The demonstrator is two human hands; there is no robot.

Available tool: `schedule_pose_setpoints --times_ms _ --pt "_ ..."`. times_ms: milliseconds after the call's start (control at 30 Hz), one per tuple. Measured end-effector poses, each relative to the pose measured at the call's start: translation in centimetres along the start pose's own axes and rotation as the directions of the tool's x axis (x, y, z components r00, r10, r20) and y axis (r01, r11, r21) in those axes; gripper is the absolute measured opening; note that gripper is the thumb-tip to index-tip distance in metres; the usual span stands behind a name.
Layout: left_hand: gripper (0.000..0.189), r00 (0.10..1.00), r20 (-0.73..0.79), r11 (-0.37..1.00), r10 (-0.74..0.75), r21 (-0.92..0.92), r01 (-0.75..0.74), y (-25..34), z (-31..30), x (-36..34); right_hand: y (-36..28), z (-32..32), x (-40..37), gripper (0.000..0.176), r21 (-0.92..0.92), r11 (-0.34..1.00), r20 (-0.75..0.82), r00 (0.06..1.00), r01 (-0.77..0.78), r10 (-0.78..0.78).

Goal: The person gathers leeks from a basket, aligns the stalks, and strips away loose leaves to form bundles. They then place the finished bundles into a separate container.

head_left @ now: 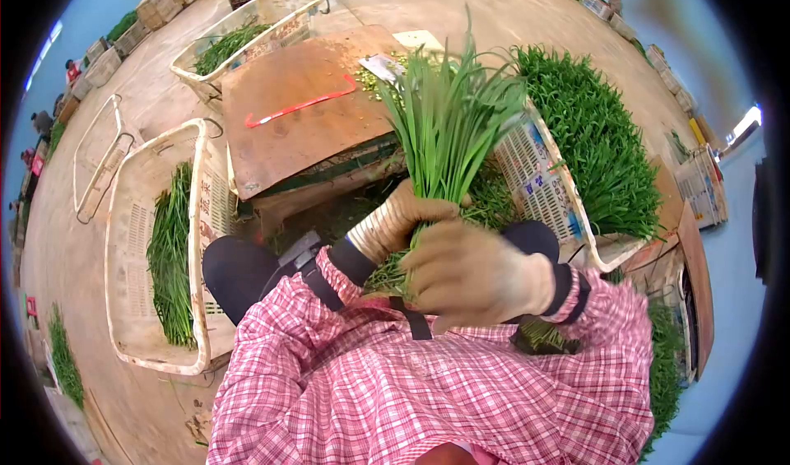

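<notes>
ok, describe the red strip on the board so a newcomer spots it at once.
Find the big rust-brown board in the upper middle, just left of the upright green bunch. On it lies a thin red strip, slanting up to the right. It is the only red thing there; scraps nearby are green.

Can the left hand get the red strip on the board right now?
Probably not yet: the left hand is wrapped around the chive bundle, as is the right hand. The red strip lies uncovered on the board, with nothing between.
</notes>
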State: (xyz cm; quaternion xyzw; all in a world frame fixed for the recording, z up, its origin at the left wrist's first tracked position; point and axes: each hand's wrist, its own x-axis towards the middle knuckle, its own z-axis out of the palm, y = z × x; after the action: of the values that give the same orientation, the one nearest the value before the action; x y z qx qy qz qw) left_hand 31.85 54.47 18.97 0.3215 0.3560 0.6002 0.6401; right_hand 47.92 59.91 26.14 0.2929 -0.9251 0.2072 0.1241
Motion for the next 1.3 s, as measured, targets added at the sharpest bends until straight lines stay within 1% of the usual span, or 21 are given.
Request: schedule_pose_setpoints --times_ms 67,100,133,167,233,267,300,333,433,467,533,667,733,800,867,900,967,1033,1100,1233,1300 --pt "0.038 0.991 0.008 0.978 0.133 0.161 -0.132 1.3 -1.0 0.4 1.5 -1.0 -2.8 0.029 0.027 0.951 -0.545 0.793 -0.309 0.273" --pt "0.037 0.985 0.003 0.956 0.174 0.238 -0.169 2.5 -1.1 0.2 0.4 -1.5 -2.3 0.036 0.348 0.627 -0.542 0.396 -0.697 0.742" --pt "0.041 0.94 0.031 0.837 0.338 0.446 -0.316 2.9 -1.8 0.8 2.3 -1.7 -2.1 0.051 0.612 0.579 -0.457 0.357 -0.538 0.815" --pt "0.046 0.917 0.011 0.738 0.398 0.589 -0.328 3.6 -2.4 1.4 5.0 -0.8 -2.3 0.062 0.77 0.484 -0.367 0.331 -0.417 0.869" --pt "0.037 0.805 0.075 0.562 0.588 0.678 -0.474 6.2 -1.5 2.0 7.5 -2.1 0.5 0.063 0.805 0.532 -0.348 0.518 -0.263 0.782" --pt "0.032 0.872 0.1 0.322 0.479 0.904 -0.281 8.4 -1.2 2.3 8.5 -3.4 1.9 0.06 0.683 0.655 -0.415 0.566 -0.323 0.712" --pt "0.031 0.84 0.298 -0.146 0.453 0.955 -0.259 9.7 -2.9 3.6 10.1 -4.6 3.4 0.048 0.516 0.796 -0.491 0.651 -0.318 0.579" --pt "0.03 0.775 0.483 -0.583 0.408 0.791 -0.186 10.9 -4.6 4.9 11.7 -5.8 4.9 0.037 0.327 0.901 -0.553 0.715 -0.286 0.427" --pt "0.032 0.743 0.388 -0.252 0.545 0.921 -0.297 15.2 -5.8 2.5 11.3 -8.5 10.0 0.02 0.316 0.878 -0.523 0.707 -0.359 0.477" --pt "0.033 0.679 0.432 -0.225 0.593 0.899 -0.375 16.2 -6.7 1.9 14.3 -7.3 11.3 0.021 0.459 0.888 -0.63 0.716 0.031 0.301" --pt "0.048 0.926 -0.022 0.111 0.376 0.994 -0.021 17.8 -6.8 0.5 17.2 -6.4 12.9 0.047 0.587 0.806 -0.561 0.681 -0.073 0.471" --pt "0.037 0.824 -0.098 0.4 0.558 0.902 -0.164 12.0 -15.2 2.1 27.3 2.7 16.2 0.05 0.516 0.729 -0.252 0.733 -0.45 0.631" --pt "0.033 0.733 -0.202 0.409 0.65 0.905 -0.113 10.9 -16.4 1.3 27.0 4.7 16.7 0.051 0.809 0.551 -0.316 0.64 -0.204 0.701" --pt "0.033 0.78 -0.227 0.461 0.583 0.883 -0.088 11.4 -16.6 0.9 23.8 2.2 17.2 0.053 0.382 0.755 -0.281 0.712 -0.532 0.644" --pt "0.033 0.839 -0.355 0.719 0.412 0.693 -0.06 11.3 -17.7 0.5 20.5 0.3 18.0 0.05 0.568 0.699 -0.214 0.742 -0.435 0.636" --pt "0.033 0.841 -0.356 0.722 0.407 0.69 -0.058 11.0 -17.2 0.5 19.8 0.0 18.2 0.047 0.725 0.61 -0.165 0.778 -0.321 0.606" --pt "0.033 0.545 -0.335 0.64 0.768 0.432 -0.636 9.8 -15.3 0.4 21.3 0.0 17.8 0.056 0.76 0.623 -0.216 0.833 -0.183 0.508" --pt "0.036 0.603 -0.373 0.708 0.705 0.329 -0.624 9.3 -14.9 -0.4 22.1 -1.2 15.3 0.06 0.116 0.979 -0.458 0.866 -0.166 0.201" --pt "0.032 0.74 -0.485 0.832 0.466 -0.044 -0.553 8.6 -14.5 -1.3 22.2 0.4 12.4 0.075 0.558 0.816 -0.473 0.749 -0.152 0.463" --pt "0.026 0.717 -0.583 0.725 0.382 -0.292 -0.624 7.2 -11.9 -1.3 13.0 4.0 10.0 0.079 0.134 0.808 -0.306 0.751 -0.574 0.585" --pt "0.025 0.677 -0.632 0.775 0.378 -0.185 -0.605 6.4 -13.1 -1.9 13.4 5.1 6.1 0.072 0.105 0.617 -0.075 0.612 -0.78 0.787"
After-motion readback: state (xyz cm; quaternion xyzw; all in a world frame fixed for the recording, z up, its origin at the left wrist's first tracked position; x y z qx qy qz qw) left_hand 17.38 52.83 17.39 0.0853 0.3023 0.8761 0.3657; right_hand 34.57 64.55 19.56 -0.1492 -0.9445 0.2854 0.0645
